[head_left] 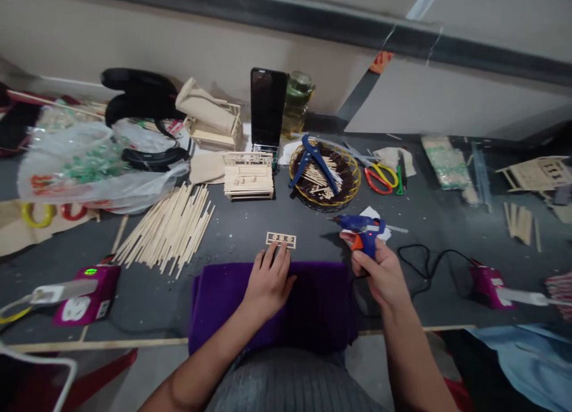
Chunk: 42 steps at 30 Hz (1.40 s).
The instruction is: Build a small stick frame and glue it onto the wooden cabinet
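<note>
My right hand [379,272] grips a blue hot glue gun [363,228] with an orange trigger, its nozzle pointing left. My left hand [269,279] lies flat with fingers stretched out at the front edge of a purple cloth [317,308], its fingertips just short of a small flat wooden stick frame [281,240] on the dark table. The frame lies between the two hands.
A bundle of thin wooden sticks [170,228] lies left. Behind stand a stick-built model [248,175], a phone [267,105], a wire basket [324,175] holding blue pliers, and scissors [379,177]. Magenta power strips [87,295] [488,284] sit at both sides; the gun's black cable [424,263] loops right.
</note>
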Tool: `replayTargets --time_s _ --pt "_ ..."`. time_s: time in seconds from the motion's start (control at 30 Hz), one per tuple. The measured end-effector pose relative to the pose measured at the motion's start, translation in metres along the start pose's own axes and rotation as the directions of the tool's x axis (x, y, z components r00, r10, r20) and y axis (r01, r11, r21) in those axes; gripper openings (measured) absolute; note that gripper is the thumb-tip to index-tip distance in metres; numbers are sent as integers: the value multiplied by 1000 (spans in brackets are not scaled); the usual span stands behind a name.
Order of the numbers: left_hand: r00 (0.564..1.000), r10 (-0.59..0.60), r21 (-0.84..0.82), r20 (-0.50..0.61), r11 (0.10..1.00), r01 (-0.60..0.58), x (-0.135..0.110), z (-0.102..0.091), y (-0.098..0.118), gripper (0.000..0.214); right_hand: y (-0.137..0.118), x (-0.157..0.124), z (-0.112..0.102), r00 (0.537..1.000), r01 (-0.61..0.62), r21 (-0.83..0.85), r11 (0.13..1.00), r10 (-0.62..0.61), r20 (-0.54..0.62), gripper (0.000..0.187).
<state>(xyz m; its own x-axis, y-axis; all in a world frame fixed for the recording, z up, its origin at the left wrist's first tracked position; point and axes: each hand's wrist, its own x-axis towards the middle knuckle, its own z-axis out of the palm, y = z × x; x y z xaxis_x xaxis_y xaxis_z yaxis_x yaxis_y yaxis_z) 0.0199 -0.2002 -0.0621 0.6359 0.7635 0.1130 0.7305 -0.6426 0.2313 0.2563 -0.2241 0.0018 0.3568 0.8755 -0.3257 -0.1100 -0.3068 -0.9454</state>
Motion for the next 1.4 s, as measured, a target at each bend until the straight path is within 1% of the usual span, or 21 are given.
replayTargets --time_s 0.1,0.17,0.23,0.33,0.4,0.5,0.6,0.67,0.73,0.83,0.97,1.13,1.3,1.4 --pt "1000 0 -11 3 1000 0 -1 0 0 45 0 2 17 999 48 -267 963 -40 35 34" --pt "1000 0 -14 9 1000 0 -1 -1 0 47 -1 4 27 997 56 -367 929 -33 70 32" --pt "1000 -1 -15 16 1000 1 -1 -1 0 48 -2 5 35 996 71 -403 912 -40 85 28" --pt "1000 -1 -11 27 1000 1 -1 -2 0 49 -3 7 43 993 118 -399 909 -96 74 25" --pt "999 -2 -4 40 1000 3 0 -2 0 50 -1 9 45 988 150 -412 899 -126 84 28" --pt "998 -3 7 60 1000 3 0 -2 1 50 6 13 46 985 163 -470 867 -117 125 35" --pt "998 2 14 67 1000 -3 0 -2 1 49 16 18 44 983 180 -579 796 -120 140 42" --pt "998 6 13 66 1000 -7 0 -2 0 49 21 22 43 978 210 -662 719 -144 154 40" --pt "998 8 8 65 1000 -9 0 -2 0 49 24 24 42 973 232 -711 664 -144 183 37" --pt "998 8 4 64 1000 -8 -1 -2 0 50 25 26 43 968 240 -728 642 -99 231 36" --pt "997 9 -3 70 1000 -9 -1 -3 0 50 24 27 45 966 237 -747 621 -66 252 39" --pt "997 4 -13 79 1000 -3 -1 -3 0 51 25 29 46 959 261 -751 606 -76 272 36" --pt "997 8 1 73 1000 -8 -1 -2 0 51 25 30 47 959 251 -749 613 -54 277 41" --pt "998 9 6 69 1000 -9 -1 -2 0 51 25 31 47 957 259 -748 611 -58 284 40"
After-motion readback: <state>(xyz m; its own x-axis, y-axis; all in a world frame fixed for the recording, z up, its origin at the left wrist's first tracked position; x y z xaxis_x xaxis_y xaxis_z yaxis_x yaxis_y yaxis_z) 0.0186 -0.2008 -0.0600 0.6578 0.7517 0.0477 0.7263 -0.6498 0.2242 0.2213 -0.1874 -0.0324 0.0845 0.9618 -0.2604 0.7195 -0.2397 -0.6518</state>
